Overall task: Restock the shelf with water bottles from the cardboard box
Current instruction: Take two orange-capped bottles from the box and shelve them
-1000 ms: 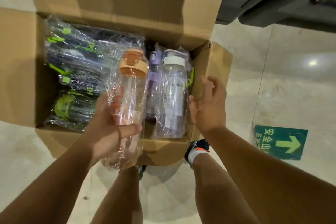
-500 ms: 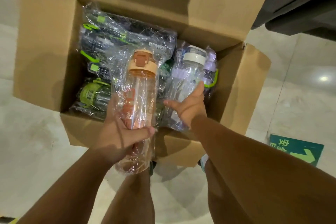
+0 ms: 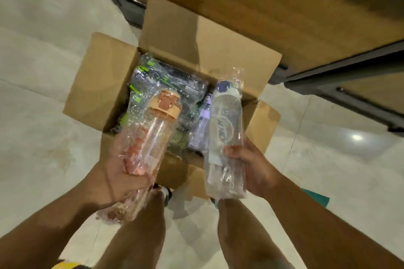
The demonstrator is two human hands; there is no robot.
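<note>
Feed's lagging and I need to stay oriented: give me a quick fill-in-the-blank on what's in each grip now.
The left grip holds a wrapped bottle whose lid is ____.
The right grip holds the clear bottle, wrapped in ____.
Dark bottles lie in the cardboard box, whose flaps are ____.
Missing: orange; plastic; open.

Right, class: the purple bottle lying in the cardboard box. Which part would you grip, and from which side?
Take the purple bottle round mid-body, from above, probably: it lies on its side beside other wrapped bottles, and the cardboard box walls shut off every side but the top. The left hand and right hand are both full, so free one first.
</note>
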